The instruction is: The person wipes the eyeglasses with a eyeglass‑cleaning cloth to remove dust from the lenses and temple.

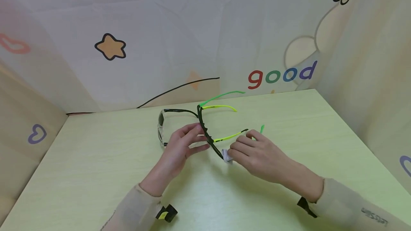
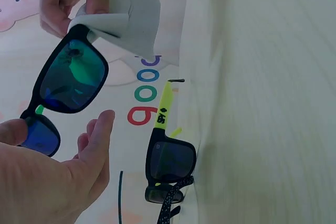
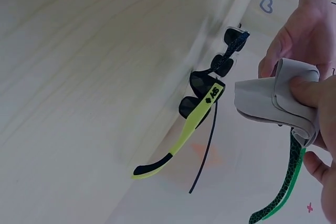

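Observation:
My left hand [image 1: 179,143] grips a pair of sunglasses with green temples [image 1: 221,96] above the table, its thumb at one lens. In the left wrist view the blue-green lenses [image 2: 73,77] of this dark-framed pair show. My right hand [image 1: 257,152] pinches a folded grey cloth [image 2: 142,19] around the other end of the frame. The right wrist view shows the cloth [image 3: 257,98] hiding that corner, with a green temple [image 3: 286,187] hanging below. Behind the held pair stand sunglasses with yellow temples [image 3: 194,124], their front partly hidden in the head view.
Sunglasses with a clear frame [image 1: 160,131] and dark speckled temples stand left of the yellow-templed pair on the pale wooden table [image 1: 96,159]. A printed curtain [image 1: 179,38] hangs along the table's back edge.

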Tool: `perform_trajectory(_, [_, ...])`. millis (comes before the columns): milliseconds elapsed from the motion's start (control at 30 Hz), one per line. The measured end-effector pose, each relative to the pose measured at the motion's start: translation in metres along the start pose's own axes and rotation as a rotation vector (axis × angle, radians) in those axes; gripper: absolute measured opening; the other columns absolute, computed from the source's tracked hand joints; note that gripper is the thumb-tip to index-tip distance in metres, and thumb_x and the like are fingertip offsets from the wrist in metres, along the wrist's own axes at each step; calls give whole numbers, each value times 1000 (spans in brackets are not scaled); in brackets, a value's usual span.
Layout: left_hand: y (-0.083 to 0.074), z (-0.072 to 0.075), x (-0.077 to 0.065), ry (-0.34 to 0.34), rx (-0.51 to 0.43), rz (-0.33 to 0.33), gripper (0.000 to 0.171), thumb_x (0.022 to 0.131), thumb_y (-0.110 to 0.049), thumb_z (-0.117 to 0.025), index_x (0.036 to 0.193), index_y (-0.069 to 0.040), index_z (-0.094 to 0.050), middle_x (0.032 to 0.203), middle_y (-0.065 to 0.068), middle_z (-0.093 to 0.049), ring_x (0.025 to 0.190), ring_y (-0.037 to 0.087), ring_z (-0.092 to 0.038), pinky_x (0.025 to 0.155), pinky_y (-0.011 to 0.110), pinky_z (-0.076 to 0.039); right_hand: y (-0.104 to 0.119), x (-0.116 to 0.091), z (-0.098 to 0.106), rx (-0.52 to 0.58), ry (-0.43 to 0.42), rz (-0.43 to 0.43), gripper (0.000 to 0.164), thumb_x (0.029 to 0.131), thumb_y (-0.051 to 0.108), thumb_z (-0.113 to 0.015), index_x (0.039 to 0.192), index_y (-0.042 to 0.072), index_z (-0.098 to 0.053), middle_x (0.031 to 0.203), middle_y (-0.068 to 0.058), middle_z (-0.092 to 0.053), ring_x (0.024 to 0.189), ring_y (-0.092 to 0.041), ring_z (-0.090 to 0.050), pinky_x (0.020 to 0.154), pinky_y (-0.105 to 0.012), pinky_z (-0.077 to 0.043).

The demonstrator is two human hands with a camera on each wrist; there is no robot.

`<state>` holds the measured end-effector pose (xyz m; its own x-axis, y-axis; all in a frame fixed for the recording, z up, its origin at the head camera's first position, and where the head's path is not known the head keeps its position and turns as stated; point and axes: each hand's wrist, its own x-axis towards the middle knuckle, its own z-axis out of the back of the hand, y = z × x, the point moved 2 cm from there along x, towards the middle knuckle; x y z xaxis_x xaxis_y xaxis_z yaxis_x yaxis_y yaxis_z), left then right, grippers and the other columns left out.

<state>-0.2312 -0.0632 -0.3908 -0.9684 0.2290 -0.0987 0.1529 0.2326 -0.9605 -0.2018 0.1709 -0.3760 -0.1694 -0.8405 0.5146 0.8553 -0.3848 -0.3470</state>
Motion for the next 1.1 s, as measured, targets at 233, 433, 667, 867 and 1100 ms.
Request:
perform_trajectory(233, [1,-1,-1,12,-51,-18,37,105,-18,-60,132,6,-55,111,11,-64,101,24,-67,96,48,-56,4,5,-6,9,2,-25,16,90,9,-79,103,7,-70,96,0,-70,87,-17,-63,74,-33,-48])
perform_trajectory(433, [3,-2,-1,-10,-38,-35,38,102,-11,-64,135,6,-54,116,12,-62,97,22,-67,92,45,-59,9,8,-10,27,-31,-31,27,111,17,-46,101,8,-69,92,1,-68,83,-17,-61,71,-32,-46])
perform_trajectory(667, [1,-1,-1,-65,-8,-59,42,101,-9,-67,137,7,-55,118,12,-61,96,26,-69,89,42,-60,13,15,-13,23,-56,-29,40,114,16,-32,103,7,-70,91,0,-67,81,-19,-61,71,-34,-49])
perform_trajectory(867, [0,1,0,-79,11,-54,43,100,-11,-68,137,6,-57,123,16,-63,100,32,-69,87,42,-61,15,19,-14,21,-57,-41,9,94,9,-71,103,9,-70,90,2,-67,81,-19,-61,71,-34,-49])
perform_trajectory(1100, [-4,4,2,-70,32,-44,45,98,-9,-70,137,9,-56,123,18,-64,95,24,-70,86,43,-61,16,23,-15,26,-47,-71,28,80,6,-84,103,10,-68,90,3,-67,81,-19,-62,70,-33,-49])
